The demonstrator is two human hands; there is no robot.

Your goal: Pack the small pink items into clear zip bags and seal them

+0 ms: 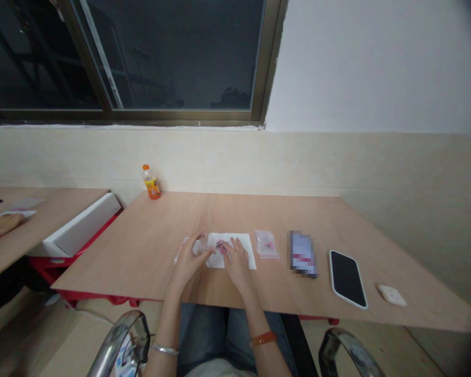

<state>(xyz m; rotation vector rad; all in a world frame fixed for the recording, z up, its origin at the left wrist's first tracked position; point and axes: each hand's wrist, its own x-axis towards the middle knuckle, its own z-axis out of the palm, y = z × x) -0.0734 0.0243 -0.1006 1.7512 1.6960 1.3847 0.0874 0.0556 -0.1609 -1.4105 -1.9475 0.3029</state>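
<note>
On a white sheet of paper (243,240) lies a small heap of pink and dark pieces (221,246), too small to name. My left hand (188,262) curves around a small clear container (205,241), thumb toward the heap and fingers along its far side. From the right, my right hand (237,259) reaches to the same heap. Its fingers are apart, with the tips at the pieces; nothing held shows between them. Just right of the paper, a clear plastic bag (267,244) contains some pink bits.
Farther right lie a blurred-out packet (303,254), a phone (348,278) and a white case (391,295). An orange drink bottle (152,183) stands at the back left by the wall. Another person's hand (3,226) rests on the left table (74,196).
</note>
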